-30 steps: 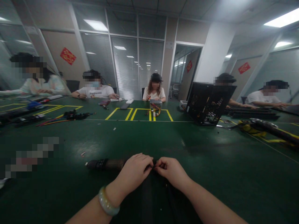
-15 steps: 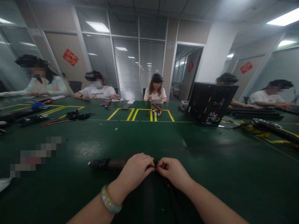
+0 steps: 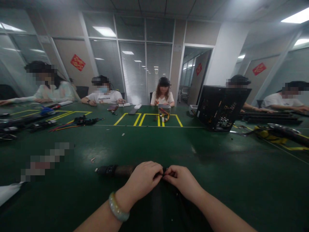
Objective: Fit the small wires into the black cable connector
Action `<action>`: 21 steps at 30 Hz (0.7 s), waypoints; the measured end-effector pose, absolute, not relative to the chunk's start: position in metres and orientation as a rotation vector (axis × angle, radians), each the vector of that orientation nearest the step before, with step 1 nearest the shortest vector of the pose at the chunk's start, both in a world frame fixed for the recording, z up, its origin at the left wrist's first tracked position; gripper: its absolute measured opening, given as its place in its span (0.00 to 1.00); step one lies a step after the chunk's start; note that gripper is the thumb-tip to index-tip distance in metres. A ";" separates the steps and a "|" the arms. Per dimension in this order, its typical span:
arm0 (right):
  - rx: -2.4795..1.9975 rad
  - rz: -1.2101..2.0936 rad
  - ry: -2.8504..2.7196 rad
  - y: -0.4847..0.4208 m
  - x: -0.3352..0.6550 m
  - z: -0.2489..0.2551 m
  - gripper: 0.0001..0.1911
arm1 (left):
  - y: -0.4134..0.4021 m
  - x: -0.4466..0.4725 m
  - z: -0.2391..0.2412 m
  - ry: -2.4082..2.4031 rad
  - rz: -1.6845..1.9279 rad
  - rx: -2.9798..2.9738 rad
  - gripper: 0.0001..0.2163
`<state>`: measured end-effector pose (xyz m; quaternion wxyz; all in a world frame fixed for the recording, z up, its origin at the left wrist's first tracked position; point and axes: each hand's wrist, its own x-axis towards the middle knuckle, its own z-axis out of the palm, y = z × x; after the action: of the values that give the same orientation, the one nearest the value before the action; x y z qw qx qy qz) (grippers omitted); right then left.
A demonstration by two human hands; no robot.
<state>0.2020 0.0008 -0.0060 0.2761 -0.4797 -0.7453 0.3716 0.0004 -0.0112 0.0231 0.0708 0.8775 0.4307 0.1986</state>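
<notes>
My left hand [image 3: 145, 182], with a pale green bangle on the wrist, is closed in a pinch at the near edge of the green table [image 3: 217, 180]. My right hand [image 3: 184, 183] is closed too, its fingertips meeting the left ones over a small dark part I cannot make out. Both rest on a black flat object [image 3: 159, 209] lying in front of me. A dark tool with a brown handle [image 3: 113, 169] lies just left of my left hand.
A black open computer case [image 3: 220, 108] stands at the back right. Bundles of coloured cables [image 3: 79, 121] lie at the left, and a small unit with wires [image 3: 163, 112] sits inside yellow tape marks. Several people sit round the table. Small screws [image 3: 93, 159] lie loose.
My hands stay pinched together in the same place. The view has shifted slightly, so everything sits a little lower and further right in the picture.
</notes>
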 end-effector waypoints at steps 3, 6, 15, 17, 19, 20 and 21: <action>-1.284 1.046 -1.993 -0.001 0.203 -0.005 0.05 | -0.012 0.001 0.024 1.328 0.597 2.621 0.04; -1.300 1.020 -1.995 -0.002 0.203 -0.003 0.04 | -0.012 0.001 0.024 1.328 0.611 2.603 0.04; -1.284 0.945 -2.011 -0.001 0.202 0.000 0.05 | -0.011 0.001 0.022 1.350 0.608 2.571 0.05; -1.282 0.952 -2.003 -0.001 0.202 0.000 0.05 | -0.012 0.000 0.022 1.388 0.601 2.553 0.06; -1.275 0.958 -2.001 -0.001 0.202 -0.001 0.05 | -0.012 -0.001 0.022 1.384 0.603 2.556 0.06; -1.270 0.961 -2.004 -0.001 0.202 -0.001 0.05 | -0.012 -0.001 0.022 1.366 0.609 2.565 0.05; -1.266 0.962 -2.005 -0.001 0.203 -0.002 0.05 | -0.012 -0.001 0.021 1.345 0.614 2.574 0.05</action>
<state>0.2026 -0.0005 -0.0019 0.2872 -0.4738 -0.7505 0.3601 -0.0010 -0.0123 0.0215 0.0862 0.8639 0.4515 0.2061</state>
